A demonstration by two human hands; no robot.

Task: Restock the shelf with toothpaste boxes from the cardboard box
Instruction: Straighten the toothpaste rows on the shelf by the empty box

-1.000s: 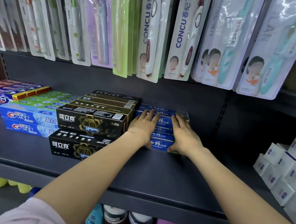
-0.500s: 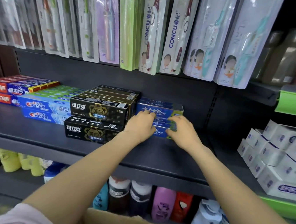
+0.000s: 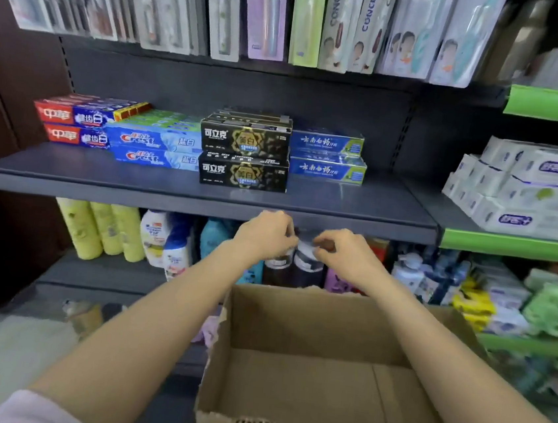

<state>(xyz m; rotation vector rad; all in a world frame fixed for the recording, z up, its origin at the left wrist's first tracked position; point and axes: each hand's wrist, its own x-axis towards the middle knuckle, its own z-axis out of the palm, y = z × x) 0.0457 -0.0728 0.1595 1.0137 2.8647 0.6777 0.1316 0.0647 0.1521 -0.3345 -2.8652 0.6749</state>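
With both my left hand [image 3: 266, 236] and right hand [image 3: 343, 254] loosely curled and empty before the shelf [image 3: 203, 200], above a bare-looking cardboard box [image 3: 315, 380], the stacked blue toothpaste boxes [image 3: 327, 159] look light, stiff, best pinched along their long sides.

front faces showing — two red boxes [image 3: 73, 126], two crest boxes [image 3: 153, 148], two black boxes [image 3: 244, 156], two blue-green boxes [image 3: 328, 158].
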